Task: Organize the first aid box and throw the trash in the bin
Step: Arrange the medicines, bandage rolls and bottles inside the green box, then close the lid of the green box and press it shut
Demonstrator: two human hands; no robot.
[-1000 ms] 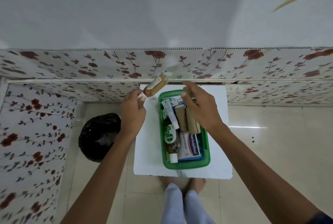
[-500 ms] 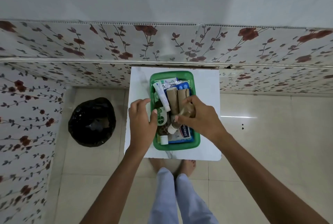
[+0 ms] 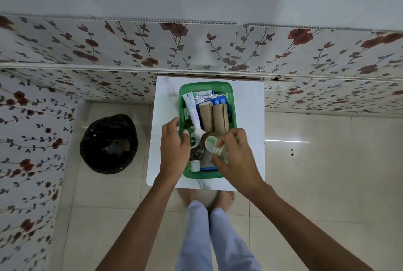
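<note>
Pale trousers (image 3: 214,238): your two legs in light fabric fill the bottom of the view, bare feet just under the table's near edge.
Right hand (image 3: 235,157): your fingers are curled round a small clear bottle (image 3: 214,147), gripping it over the near half of the box.
Bottle's lie: you hold it tilted, round end facing up at you; its long axis runs down into your palm, so its length is mostly hidden.
Left hand (image 3: 174,148): it is closed on the left wall of the box, thumb inside the rim, fingers outside.
First aid box (image 3: 231,96): green plastic, a rounded rectangle, its long axis running away from you toward the wall; it sits in the middle of the table.
Table (image 3: 248,122): a white, smooth, square top pushed against the wall.
Brown bottle (image 3: 196,150): it lies along the box's left side, white cap toward you; the green label reads "Det", the rest covered by your thumb.
Tube (image 3: 193,113): white, with fine print too small to read; it lies lengthwise, slanting, cap end nearer you.
Bandage rolls (image 3: 214,118): two tan cylinders lie side by side, lengthwise in the box, touching.
Far end of box: a crinkled foil strip (image 3: 205,97) and a blue pill pack (image 3: 219,101).
Bin (image 3: 109,143): round, lined with a glossy black bag, on the tiled floor left of the table, well apart from the box.
Wall (image 3: 130,48): white panels printed with red flowers and dark vines.
</note>
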